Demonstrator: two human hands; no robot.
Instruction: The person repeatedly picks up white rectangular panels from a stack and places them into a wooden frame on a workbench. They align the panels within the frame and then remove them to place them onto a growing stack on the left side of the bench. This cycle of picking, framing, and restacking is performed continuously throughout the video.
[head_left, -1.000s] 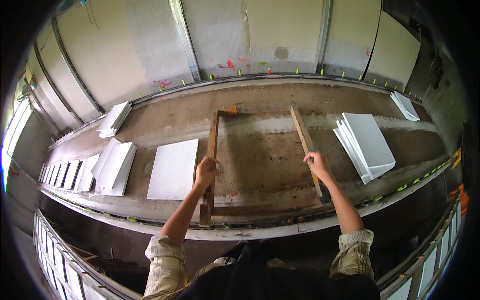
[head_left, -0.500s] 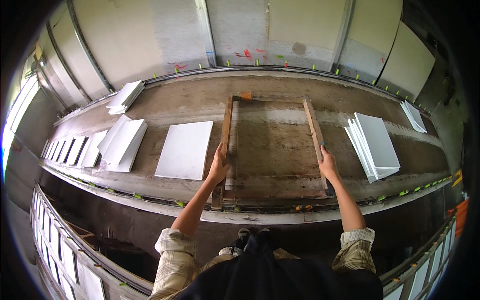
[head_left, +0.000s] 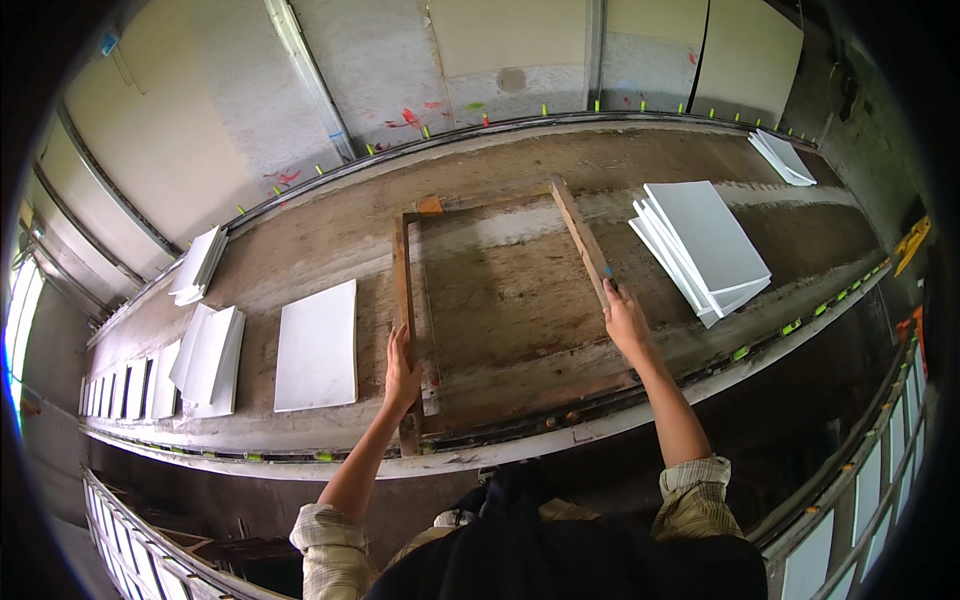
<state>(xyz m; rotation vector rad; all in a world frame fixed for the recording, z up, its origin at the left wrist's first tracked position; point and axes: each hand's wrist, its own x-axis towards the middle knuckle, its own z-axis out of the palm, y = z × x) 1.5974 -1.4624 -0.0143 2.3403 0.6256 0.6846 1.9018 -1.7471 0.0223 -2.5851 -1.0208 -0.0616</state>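
Observation:
A rectangular wooden screen frame [head_left: 402, 280] lies over the long brown-stained table, slightly tilted in view. My left hand [head_left: 402, 375] is against its left bar, fingers pointing away from me along the wood; the thumb side is partly hidden. On the right bar my right hand [head_left: 627, 325] is closed round the wood, beside a small blue mark. Left of the frame lies a white sheet or thin pile [head_left: 317, 345]. To its right rests a fanned stack of white sheets [head_left: 705, 240].
More white stacks lie at the left [head_left: 208, 360], far left [head_left: 201, 265] and far right [head_left: 783, 157]. Rails with green clips [head_left: 740, 353] edge the table [head_left: 800, 240]. Racks holding white panels stand at lower left [head_left: 135, 535] and lower right [head_left: 865, 510].
My view has turned, so the table and stacks now slant. The frame sits farther left in view, with a slightly wider gap beside the left white sheet. Both hands stay on its bars.

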